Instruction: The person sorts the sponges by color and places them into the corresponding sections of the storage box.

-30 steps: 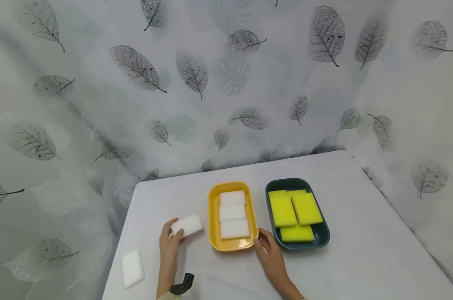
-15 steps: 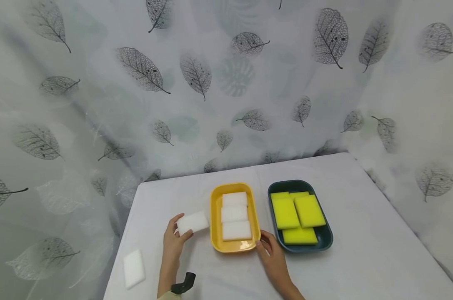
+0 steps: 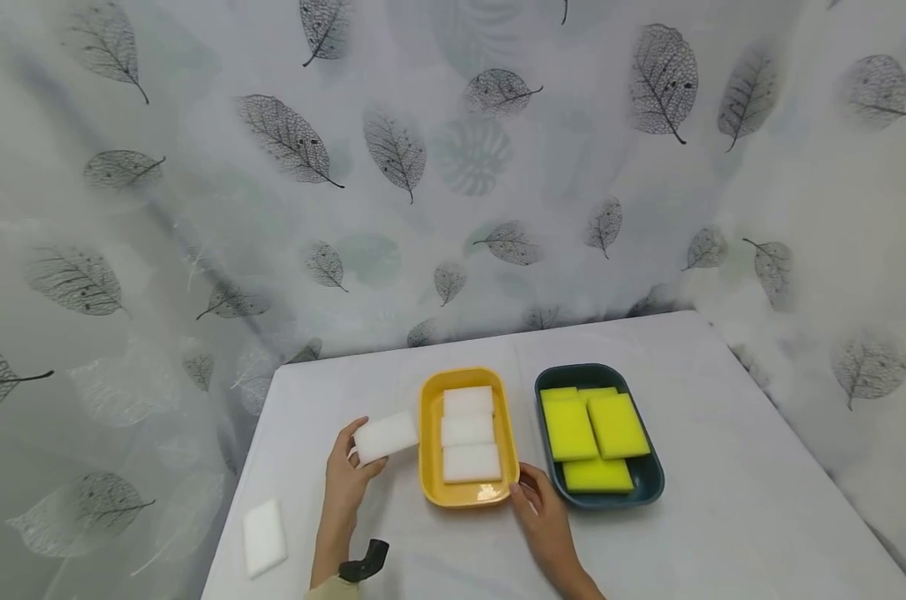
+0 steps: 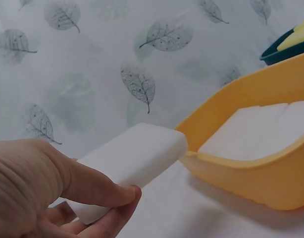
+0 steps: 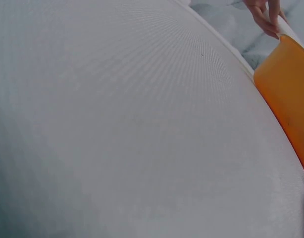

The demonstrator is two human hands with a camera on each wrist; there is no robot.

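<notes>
My left hand (image 3: 345, 479) pinches a white sponge (image 3: 387, 437) between thumb and fingers, raised just left of the yellow tray (image 3: 463, 497). In the left wrist view the held sponge (image 4: 134, 153) is tilted, its far end close to the tray's rim (image 4: 231, 162). Inside the tray, several white sponges (image 3: 468, 429) lie in an overlapping column. My right hand (image 3: 546, 521) holds the tray's front right corner with thumb and fingers. The right wrist view leaves that hand out but catches the tray's side (image 5: 285, 94) and the left hand (image 5: 265, 17).
Right of the yellow tray stands a dark teal tray (image 3: 610, 501) with several yellow sponges (image 3: 598, 433). Another white sponge (image 3: 264, 537) lies at the table's left edge. A leaf-patterned curtain (image 3: 453, 208) hangs behind the white-covered table (image 3: 730, 467).
My left hand has lifted and carried its white sponge rightward, up to the yellow tray's left side. The right hand stays at the tray's corner. The head view has shifted slightly.
</notes>
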